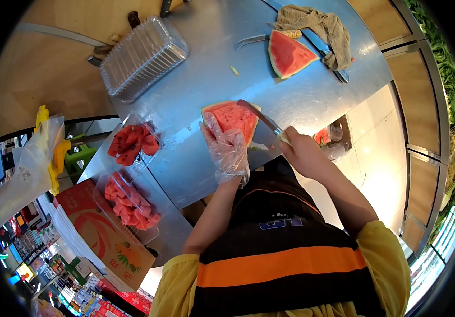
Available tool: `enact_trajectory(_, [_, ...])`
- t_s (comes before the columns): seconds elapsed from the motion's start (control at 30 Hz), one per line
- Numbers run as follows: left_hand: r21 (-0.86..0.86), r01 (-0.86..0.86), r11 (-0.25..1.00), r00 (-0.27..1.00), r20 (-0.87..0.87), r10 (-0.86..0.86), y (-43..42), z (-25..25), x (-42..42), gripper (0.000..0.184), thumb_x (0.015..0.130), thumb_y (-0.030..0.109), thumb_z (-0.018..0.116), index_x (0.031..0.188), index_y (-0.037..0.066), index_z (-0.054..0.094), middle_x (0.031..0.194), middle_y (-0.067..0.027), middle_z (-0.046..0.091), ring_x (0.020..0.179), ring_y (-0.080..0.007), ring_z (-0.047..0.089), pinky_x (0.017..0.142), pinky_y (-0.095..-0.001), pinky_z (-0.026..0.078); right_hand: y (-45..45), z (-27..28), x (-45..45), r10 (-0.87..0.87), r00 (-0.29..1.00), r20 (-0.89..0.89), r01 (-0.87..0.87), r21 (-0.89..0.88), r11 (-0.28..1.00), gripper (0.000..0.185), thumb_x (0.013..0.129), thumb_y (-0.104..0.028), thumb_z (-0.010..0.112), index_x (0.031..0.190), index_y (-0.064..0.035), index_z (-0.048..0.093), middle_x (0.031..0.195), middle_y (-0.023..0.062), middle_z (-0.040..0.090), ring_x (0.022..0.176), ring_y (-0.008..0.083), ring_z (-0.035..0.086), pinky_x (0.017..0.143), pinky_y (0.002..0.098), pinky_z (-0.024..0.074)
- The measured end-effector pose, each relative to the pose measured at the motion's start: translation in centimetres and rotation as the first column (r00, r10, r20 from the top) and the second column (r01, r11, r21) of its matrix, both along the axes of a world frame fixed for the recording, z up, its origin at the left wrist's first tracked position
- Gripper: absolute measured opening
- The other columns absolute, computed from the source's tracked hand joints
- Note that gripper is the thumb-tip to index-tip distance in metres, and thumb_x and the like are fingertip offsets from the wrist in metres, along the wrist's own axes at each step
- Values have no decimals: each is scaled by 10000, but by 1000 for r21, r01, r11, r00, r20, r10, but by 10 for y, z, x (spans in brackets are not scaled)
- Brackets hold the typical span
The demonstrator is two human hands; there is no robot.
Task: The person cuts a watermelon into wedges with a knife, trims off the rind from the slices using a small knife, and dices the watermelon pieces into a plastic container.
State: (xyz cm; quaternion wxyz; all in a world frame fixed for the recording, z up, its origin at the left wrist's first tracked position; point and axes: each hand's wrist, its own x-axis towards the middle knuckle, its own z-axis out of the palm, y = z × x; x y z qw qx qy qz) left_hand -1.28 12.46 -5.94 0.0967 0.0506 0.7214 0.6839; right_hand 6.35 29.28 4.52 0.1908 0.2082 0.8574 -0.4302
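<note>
On the metal table (180, 174) lies a watermelon wedge (243, 117) with its red flesh facing up. My left hand (224, 148), in a clear plastic glove, rests on the wedge's near left part and holds it. My right hand (299, 148), bare, is closed around the handle of a knife (262, 115). The knife's curved blade reaches over the wedge's far right edge; whether it touches the flesh is unclear. Another watermelon piece (290, 55) lies farther back on the right.
Stacked clear containers (144, 57) stand at the back left. Two trays of cut watermelon (134, 142) (129, 202) are at the left, beside a cardboard box (103, 227). A brown cloth (317, 29), a blue-handled knife (316, 41) and a curved tool (254, 39) lie back right. A bin (345, 134) stands below.
</note>
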Motion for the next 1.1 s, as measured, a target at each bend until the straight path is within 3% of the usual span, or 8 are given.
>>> enact_trajectory(0.07, [-587,29,809,995,-61,-80,-3,4,-4,872,798,254,649,1488,91,141,1523,-211,72,1363,-345,254,1097,-360,264,-8,-37,-9,10,996,-86,-9,13,1000,260,904,-174,539,988,46,428,741,297,585,763,470,585,657,521,462])
enact_trajectory(0.3, [-661,-14,750,994,-93,-63,7,15,-1,982,771,347,684,1492,96,66,1480,-302,114,1342,-466,220,1095,-458,253,-57,-96,14,-37,996,-78,37,-2,999,278,896,-165,536,997,53,396,738,283,600,726,453,599,639,519,474])
enact_trajectory(0.6, [-694,-39,719,997,-73,-17,5,18,-7,942,796,431,638,1487,86,97,1465,-330,120,1339,-478,211,1091,-467,256,-43,-66,57,-30,996,-89,29,-7,1000,435,894,-183,548,1234,18,364,748,253,611,733,440,602,642,518,472])
enact_trajectory(0.7, [-751,-36,660,883,-334,-331,-7,37,-42,856,807,446,617,1470,93,207,1447,-311,222,1324,-458,262,1086,-443,274,-25,-45,58,-34,994,-102,33,-7,999,373,888,-190,557,1183,-13,411,744,257,605,739,446,597,654,517,467])
enact_trajectory(0.77, [-821,268,503,659,-225,-717,9,51,-81,768,814,436,610,1428,79,320,1378,-261,390,1272,-398,384,1066,-397,313,-18,-55,56,-19,995,-94,17,-23,1000,365,886,-190,562,1175,-12,428,748,260,602,742,448,594,657,513,466])
enact_trajectory(0.9, [-716,666,207,459,175,-871,22,61,-110,656,828,368,585,1378,65,392,1290,-207,507,1149,-341,520,982,-360,411,3,-61,44,3,994,-113,-12,-74,997,366,881,-193,579,1186,-22,469,775,263,602,753,449,591,661,498,470])
enact_trajectory(1.0, [-660,601,450,635,52,-771,11,45,-101,684,796,380,607,1357,43,408,1189,-205,555,1087,-374,538,972,-400,414,24,-43,47,4,992,-125,-14,-80,997,330,886,-184,579,1160,-22,493,803,253,608,769,431,600,675,462,475])
enact_trajectory(1.1, [-689,555,466,758,189,-624,-2,47,-94,732,777,368,634,1376,41,370,1202,-215,532,1102,-386,518,983,-414,405,42,-19,49,-175,981,-79,159,-178,971,292,899,-194,565,1101,13,523,813,222,596,778,372,597,699,392,458])
